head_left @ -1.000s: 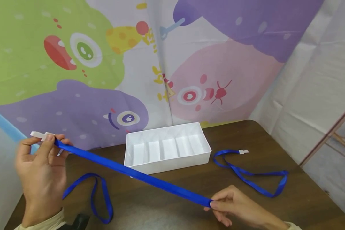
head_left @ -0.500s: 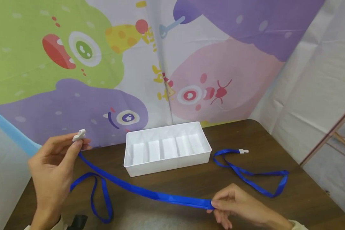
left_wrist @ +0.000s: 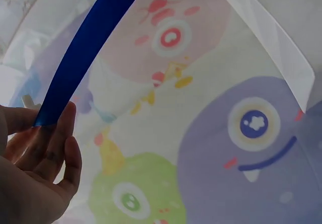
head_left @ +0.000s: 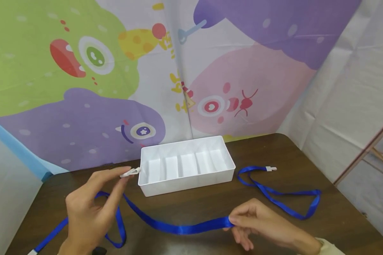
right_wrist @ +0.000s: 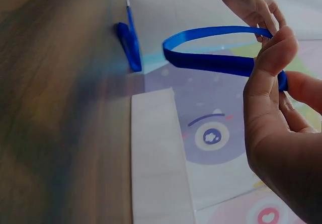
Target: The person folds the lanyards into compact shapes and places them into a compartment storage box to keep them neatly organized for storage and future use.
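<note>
As it hangs in a slack bow above the worktop (head_left: pixel 258 150), the held blue lanyard (head_left: pixel 178 229) is neither folded nor laid down; the left hand (head_left: pixel 90 207) pinches its white clip (head_left: pixel 130 173); the right hand (head_left: pixel 261 223), well apart, pinches the strap's far end; a second lanyard (head_left: pixel 287 193) right of the white tray (head_left: pixel 186 184) and a third lanyard (head_left: pixel 121 226) partly behind the left hand lie loosely looped, so little looks finished; no brand is readable; yellow characters (head_left: pixel 176 87) on the cartoon backdrop (head_left: pixel 169 124) are illegible.
</note>
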`<state>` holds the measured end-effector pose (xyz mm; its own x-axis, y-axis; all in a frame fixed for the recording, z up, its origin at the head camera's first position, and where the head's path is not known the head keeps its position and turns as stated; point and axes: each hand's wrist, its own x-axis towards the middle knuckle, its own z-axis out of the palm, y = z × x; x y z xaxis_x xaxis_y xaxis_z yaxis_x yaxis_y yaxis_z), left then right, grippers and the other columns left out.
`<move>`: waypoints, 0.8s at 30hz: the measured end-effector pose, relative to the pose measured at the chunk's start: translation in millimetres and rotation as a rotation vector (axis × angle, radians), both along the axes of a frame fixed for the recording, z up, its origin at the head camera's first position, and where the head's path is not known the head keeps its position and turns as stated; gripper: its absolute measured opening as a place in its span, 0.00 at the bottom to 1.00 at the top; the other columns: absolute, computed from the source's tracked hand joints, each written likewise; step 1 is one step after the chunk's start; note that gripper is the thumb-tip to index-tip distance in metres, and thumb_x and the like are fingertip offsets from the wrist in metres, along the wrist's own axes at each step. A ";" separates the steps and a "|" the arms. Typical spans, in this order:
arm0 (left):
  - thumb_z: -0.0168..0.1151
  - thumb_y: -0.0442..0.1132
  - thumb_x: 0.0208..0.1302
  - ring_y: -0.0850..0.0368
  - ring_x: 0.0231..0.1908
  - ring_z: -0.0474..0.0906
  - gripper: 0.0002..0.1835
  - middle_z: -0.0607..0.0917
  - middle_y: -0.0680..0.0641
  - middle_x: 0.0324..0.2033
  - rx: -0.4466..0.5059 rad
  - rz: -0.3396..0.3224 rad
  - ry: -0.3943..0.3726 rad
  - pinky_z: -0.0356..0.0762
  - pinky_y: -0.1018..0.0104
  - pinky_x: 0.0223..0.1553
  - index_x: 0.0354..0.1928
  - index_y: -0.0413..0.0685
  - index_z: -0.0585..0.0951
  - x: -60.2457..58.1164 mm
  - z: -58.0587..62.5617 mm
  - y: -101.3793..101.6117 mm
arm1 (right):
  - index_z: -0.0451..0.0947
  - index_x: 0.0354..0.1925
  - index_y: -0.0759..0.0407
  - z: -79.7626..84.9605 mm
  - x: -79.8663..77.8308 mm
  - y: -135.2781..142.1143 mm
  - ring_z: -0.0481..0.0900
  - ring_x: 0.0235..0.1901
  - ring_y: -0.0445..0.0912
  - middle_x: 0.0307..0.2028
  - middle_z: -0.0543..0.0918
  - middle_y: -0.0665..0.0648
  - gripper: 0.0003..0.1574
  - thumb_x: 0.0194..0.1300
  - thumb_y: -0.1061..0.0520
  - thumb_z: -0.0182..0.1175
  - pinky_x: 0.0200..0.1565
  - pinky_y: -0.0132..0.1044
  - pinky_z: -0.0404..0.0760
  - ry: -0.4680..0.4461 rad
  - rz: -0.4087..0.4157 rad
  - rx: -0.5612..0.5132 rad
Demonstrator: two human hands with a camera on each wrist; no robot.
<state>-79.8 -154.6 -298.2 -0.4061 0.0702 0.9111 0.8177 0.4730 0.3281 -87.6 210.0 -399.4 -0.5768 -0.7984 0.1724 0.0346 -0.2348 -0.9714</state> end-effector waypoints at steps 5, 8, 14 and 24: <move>0.63 0.35 0.69 0.55 0.31 0.80 0.11 0.87 0.41 0.31 -0.032 -0.078 0.166 0.76 0.75 0.43 0.36 0.30 0.86 3.1 -1.0 21.7 | 0.78 0.47 0.76 9.1 -1.9 -7.5 0.70 0.15 0.58 0.24 0.73 0.75 0.18 0.77 0.70 0.40 0.18 0.39 0.78 0.017 0.001 -0.011; 0.61 0.33 0.70 0.53 0.27 0.79 0.11 0.87 0.41 0.29 -0.062 -0.113 0.258 0.76 0.70 0.42 0.34 0.30 0.85 4.7 -1.2 36.2 | 0.78 0.48 0.76 14.6 -2.7 -13.1 0.74 0.16 0.51 0.24 0.73 0.75 0.19 0.77 0.70 0.40 0.17 0.39 0.77 0.025 0.004 -0.019; 0.56 0.27 0.69 0.53 0.26 0.80 0.10 0.86 0.40 0.27 -0.129 -0.123 0.398 0.76 0.63 0.34 0.32 0.30 0.84 5.3 -4.5 58.9 | 0.76 0.48 0.79 23.7 -2.8 -27.2 0.76 0.18 0.45 0.24 0.72 0.76 0.19 0.78 0.70 0.38 0.17 0.38 0.76 0.030 0.039 -0.072; 0.55 0.25 0.68 0.55 0.27 0.84 0.10 0.87 0.40 0.28 -0.246 -0.086 0.558 0.77 0.67 0.28 0.34 0.31 0.85 4.6 -18.9 81.0 | 0.73 0.48 0.84 31.8 -3.9 -44.7 0.73 0.15 0.51 0.23 0.69 0.79 0.20 0.79 0.69 0.38 0.19 0.33 0.78 0.020 0.074 -0.186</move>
